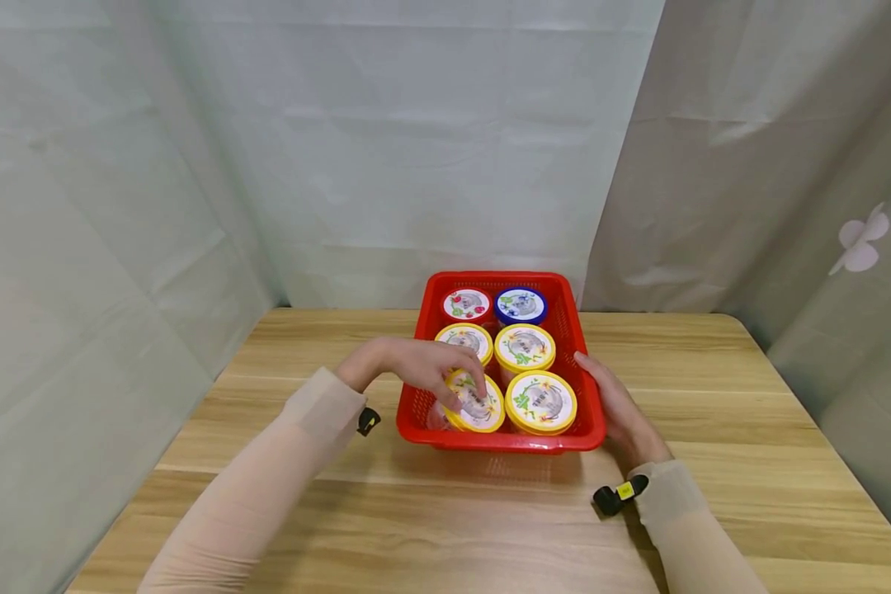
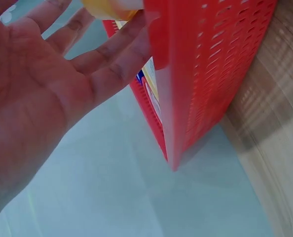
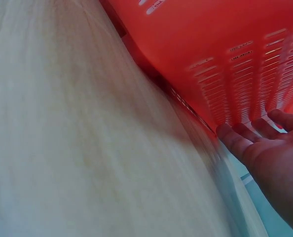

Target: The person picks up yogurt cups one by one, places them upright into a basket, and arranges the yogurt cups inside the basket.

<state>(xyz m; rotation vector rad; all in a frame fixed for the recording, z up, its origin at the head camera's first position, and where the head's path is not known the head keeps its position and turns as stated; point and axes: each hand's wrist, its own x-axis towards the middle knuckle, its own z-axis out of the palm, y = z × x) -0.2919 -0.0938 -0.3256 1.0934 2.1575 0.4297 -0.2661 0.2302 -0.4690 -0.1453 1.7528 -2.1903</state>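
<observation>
A red plastic basket holds several round tubs with printed lids. At its front left, my left hand reaches over the rim and grips a yellow-lidded tub, which sits slightly tilted. In the left wrist view the palm shows, with the fingers at the tub's yellow edge. On the other side, my right hand rests along the basket's right wall. The right wrist view has its fingers extended against the slotted red wall.
Beside the gripped tub stands another yellow-lidded tub. Two more yellow lids form the middle row. Behind them are a red-lidded tub and a blue-lidded one. The wooden table meets pale hanging sheets at the back.
</observation>
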